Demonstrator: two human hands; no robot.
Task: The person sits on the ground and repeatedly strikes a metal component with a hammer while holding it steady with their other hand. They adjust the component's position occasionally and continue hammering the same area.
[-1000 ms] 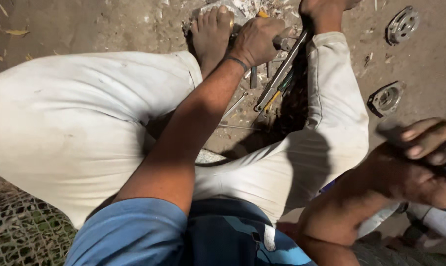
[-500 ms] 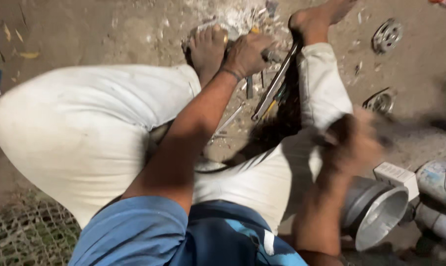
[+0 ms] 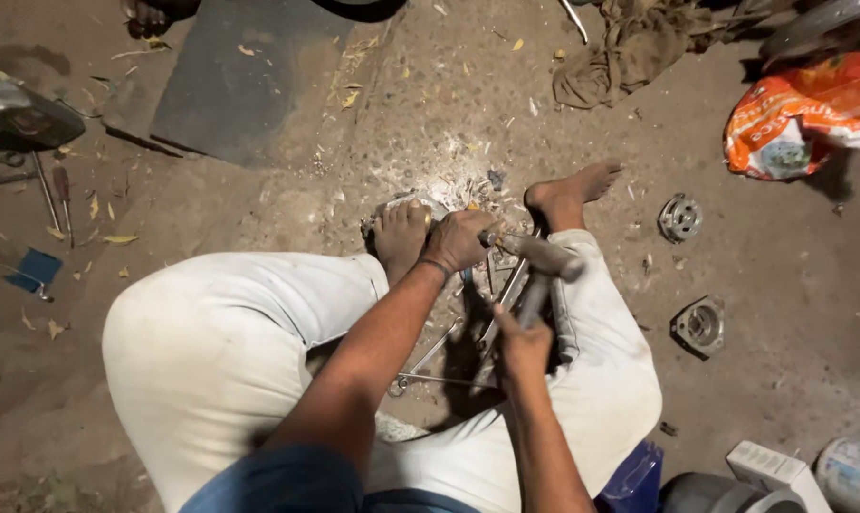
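- A rough ground-level repair workshop: bare dirt floor littered with chips.
- Screwdrivers lie at nine o'clock.
- Round metal machine parts at three o'clock.
- An oily rag at one o'clock.

Lit from above and slightly ahead, warm and artificial, brightest on the dirt ground around the bare feet. Dim toward the left edge and lower corners. Hard, dark shadow beneath the white trousers. Motion blur on the hammer; slight wide-angle stretch near the orange bag.
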